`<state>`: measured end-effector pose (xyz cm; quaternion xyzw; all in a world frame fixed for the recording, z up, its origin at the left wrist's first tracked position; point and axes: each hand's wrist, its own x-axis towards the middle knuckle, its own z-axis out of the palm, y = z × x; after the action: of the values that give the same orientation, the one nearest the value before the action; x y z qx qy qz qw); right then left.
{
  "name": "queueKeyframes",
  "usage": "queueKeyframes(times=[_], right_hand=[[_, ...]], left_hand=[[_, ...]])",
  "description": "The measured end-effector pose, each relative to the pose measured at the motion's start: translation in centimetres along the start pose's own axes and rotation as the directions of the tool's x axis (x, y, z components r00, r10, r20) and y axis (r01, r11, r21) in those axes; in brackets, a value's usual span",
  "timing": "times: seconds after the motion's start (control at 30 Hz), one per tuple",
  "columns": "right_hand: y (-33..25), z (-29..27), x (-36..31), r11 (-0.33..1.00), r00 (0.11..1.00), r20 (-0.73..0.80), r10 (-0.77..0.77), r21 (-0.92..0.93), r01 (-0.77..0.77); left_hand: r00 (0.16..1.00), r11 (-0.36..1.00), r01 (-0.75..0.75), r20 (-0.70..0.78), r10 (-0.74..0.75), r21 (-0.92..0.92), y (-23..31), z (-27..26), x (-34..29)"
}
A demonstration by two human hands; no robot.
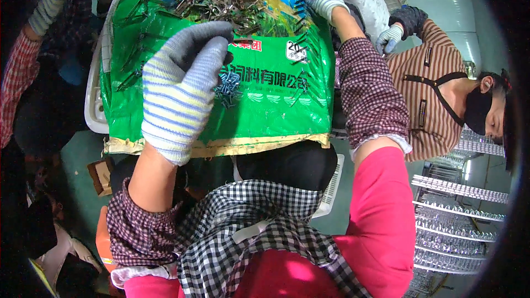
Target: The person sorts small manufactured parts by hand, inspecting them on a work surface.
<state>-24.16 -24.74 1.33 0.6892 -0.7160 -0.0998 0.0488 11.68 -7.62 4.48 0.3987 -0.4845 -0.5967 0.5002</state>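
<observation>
A green printed sack lies flat before me as a work surface. On its far part is a heap of thin dark metal pieces. My left hand, in a striped grey-palmed glove, is raised over the sack with thumb and fingers pinched together; a small dark bit shows by the fingertips, too small to name. Below them sits a small pile of blue-grey little parts. At the sack's far right edge my right hand, gloved alike, has its fingers curled beside a row of dark metal pieces; what they grip is hidden.
More dark pieces are spread along the sack's left side. A white tray edge shows under the sack. At right a person in a striped top works close by. Wire racks stand at lower right; another person's sleeve is at left.
</observation>
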Motion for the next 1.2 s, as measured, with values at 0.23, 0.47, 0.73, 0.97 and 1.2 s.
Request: queueKeyframes(times=[0.23,0.47,0.73,0.97,1.2], right_hand=[[-4.7,-3.2,-5.3,0.935,0.882,-0.427,-0.200,0.186,0.302],[-15.1,-1.8,-12.5,0.871,0.881,-0.294,-0.371,0.219,0.440],[-15.3,-1.5,-12.1,0.874,0.895,-0.208,-0.395,0.214,0.436],[-13.9,-2.5,-12.5,0.778,0.896,-0.209,-0.393,0.444,0.445],[-15.0,-4.4,-11.3,0.824,0.777,-0.474,-0.415,0.165,0.542]], left_hand=[[0.984,0.980,-0.125,-0.147,0.102,-0.157,0.5,-2.1,1.2],[0.972,0.945,-0.183,-0.192,0.133,-0.272,-0.5,-3.7,1.3],[0.964,0.912,-0.233,-0.205,0.171,-0.337,-0.9,-4.7,1.4],[0.961,0.898,-0.250,-0.206,0.184,-0.362,-0.5,-5.1,1.2],[0.965,0.923,-0.244,-0.170,0.201,-0.298,-0.6,-4.0,1.5]])
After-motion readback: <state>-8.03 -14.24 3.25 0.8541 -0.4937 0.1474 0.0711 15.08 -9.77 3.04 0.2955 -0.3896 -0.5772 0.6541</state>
